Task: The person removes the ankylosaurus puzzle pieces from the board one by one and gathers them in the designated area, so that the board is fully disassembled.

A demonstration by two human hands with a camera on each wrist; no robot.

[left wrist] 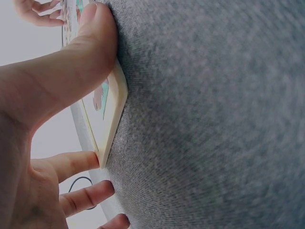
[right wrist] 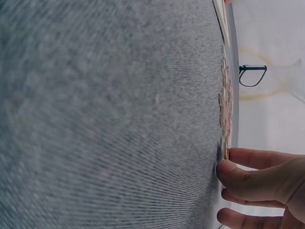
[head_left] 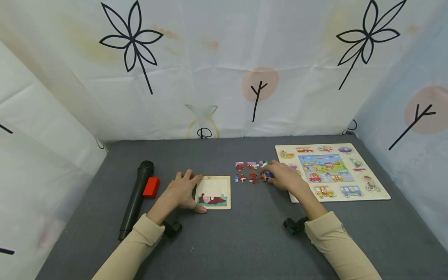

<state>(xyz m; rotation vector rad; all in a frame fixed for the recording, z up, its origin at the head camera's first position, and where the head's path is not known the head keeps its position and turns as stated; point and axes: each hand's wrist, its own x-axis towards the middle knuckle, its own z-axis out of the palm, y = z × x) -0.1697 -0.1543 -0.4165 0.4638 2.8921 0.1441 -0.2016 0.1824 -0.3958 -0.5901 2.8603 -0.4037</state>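
Note:
A square wooden puzzle tray [head_left: 213, 184] lies flat, with a strip of brown and teal pieces along its near side. My left hand [head_left: 182, 192] holds the tray at its left side, thumb at the near edge and index finger at the far left corner [left wrist: 101, 160]. Its other fingers are spread beside the tray. Right of the tray lie several loose jigsaw pieces [head_left: 253, 177] in two rows. At the right end of these rows my right hand [head_left: 284, 177] pinches a puzzle piece [head_left: 268, 175] between thumb and index finger, partly hidden by the fingers.
A larger wooden picture board [head_left: 365, 190] with vehicle shapes lies at the right, under my right forearm. On the left lie a black microphone [head_left: 134, 198] and a red block [head_left: 151, 188]. Printed white cloth [head_left: 224, 85] hangs behind the grey table [head_left: 241, 245].

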